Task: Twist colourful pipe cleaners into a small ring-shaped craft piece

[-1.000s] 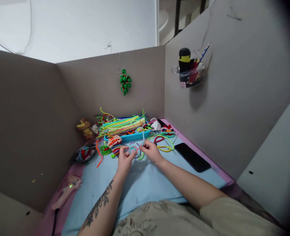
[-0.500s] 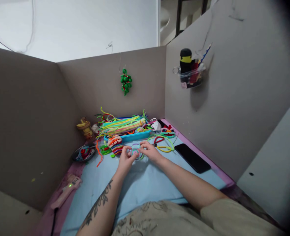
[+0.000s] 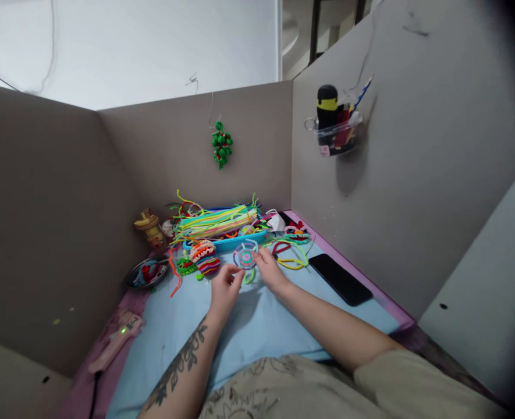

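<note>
A round spiral of coiled pipe cleaners (image 3: pixel 245 258) in pink, teal and lilac, with a light green tail curving from its lower edge, is held up above the blue cloth. My right hand (image 3: pixel 271 271) pinches the spiral's right edge between thumb and fingers. At the spiral's lower left, my left hand (image 3: pixel 224 286) has its thumb and forefinger tips close together in a pinch. Whatever lies between those tips is too small to make out. Left of the spiral sits a striped, multicoloured pipe-cleaner piece (image 3: pixel 205 258).
Behind the hands, a blue tray (image 3: pixel 226 243) bears a heap of pipe cleaners (image 3: pixel 217 221). A black phone (image 3: pixel 341 279) lies to the right. On the left are a dark bowl (image 3: pixel 130 280) and a pink glue gun (image 3: pixel 115 343). Grey panels surround the table; a cup of tools (image 3: pixel 338 139) hangs right.
The spiral now faces me more fully, no longer largely covered by my fingers. My left hand has drawn back slightly left and down from it; my right hand stays at its right edge.
</note>
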Available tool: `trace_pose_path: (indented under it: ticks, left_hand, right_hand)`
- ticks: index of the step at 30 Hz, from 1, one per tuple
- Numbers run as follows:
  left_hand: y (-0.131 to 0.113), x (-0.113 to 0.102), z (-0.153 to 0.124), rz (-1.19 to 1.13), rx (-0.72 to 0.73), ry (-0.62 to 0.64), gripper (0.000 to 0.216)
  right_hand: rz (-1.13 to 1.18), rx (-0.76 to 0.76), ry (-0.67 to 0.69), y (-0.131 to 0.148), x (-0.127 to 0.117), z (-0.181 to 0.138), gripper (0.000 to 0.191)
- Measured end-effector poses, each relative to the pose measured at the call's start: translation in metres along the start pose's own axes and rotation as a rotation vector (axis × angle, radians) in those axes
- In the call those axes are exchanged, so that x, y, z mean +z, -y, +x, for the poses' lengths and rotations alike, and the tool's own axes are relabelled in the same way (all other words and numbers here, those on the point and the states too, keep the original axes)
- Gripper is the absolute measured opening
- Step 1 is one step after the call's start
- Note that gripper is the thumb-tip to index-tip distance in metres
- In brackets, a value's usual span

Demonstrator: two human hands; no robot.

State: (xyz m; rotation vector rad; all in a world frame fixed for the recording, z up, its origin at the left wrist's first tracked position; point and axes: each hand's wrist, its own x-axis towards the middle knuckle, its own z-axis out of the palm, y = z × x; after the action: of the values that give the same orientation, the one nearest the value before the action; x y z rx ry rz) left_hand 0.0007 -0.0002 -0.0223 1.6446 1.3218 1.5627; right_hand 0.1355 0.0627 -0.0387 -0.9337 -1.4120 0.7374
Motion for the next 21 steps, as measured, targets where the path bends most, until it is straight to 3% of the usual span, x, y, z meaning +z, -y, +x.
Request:
trace_pose_path:
  ticks: [4, 14, 21]
  left_hand:
    - [0.0, 0.005, -0.006, 0.01, 0.02, 0.049, 0.021]
    - [0.004, 0.0, 0.001, 0.065, 0.042, -0.054, 0.028]
    - [0.003, -0.003, 0.005, -0.01, -0.066, -0.147, 0.03]
  right_hand:
    - [0.089, 0.07, 0.034, 0.004, 0.007, -0.008, 0.03]
    - [0.303, 0.163, 0.125, 0.016, 0.007, -0.013, 0.035]
    - [0.416, 0.306, 0.042, 0.012, 0.007, -0.009, 0.026]
